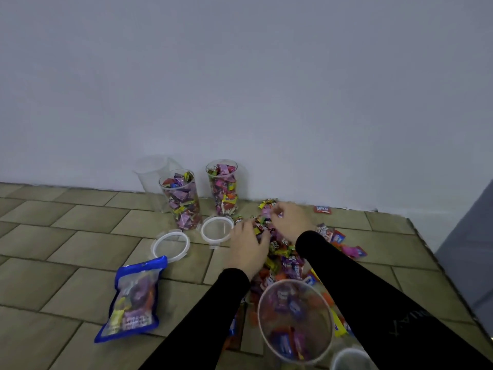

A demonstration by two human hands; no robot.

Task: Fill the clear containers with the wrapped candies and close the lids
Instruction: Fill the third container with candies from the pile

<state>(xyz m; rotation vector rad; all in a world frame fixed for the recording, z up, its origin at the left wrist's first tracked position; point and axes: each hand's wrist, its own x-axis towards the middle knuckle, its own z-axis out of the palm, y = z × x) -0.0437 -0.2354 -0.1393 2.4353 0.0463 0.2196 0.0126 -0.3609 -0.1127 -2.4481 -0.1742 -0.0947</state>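
A heap of wrapped candies (282, 260) lies on the tiled floor. My left hand (246, 245) and my right hand (289, 221) both reach into the far end of the heap, fingers curled around candies. A clear container (294, 320) stands close below me, open, with a few candies at its bottom. Two clear containers full of candies, one (182, 200) and another (223, 186), stand open by the wall. Two clear lids, one (170, 247) and another (216, 229), lie flat in front of them.
An empty clear container (150, 170) stands against the wall at the back left. A blue candy bag (134, 300) lies on the floor at the left. Another container rim (349, 360) shows at the bottom edge. A stray red candy (322, 209) lies near the wall. A grey surface (469, 236) rises at the right.
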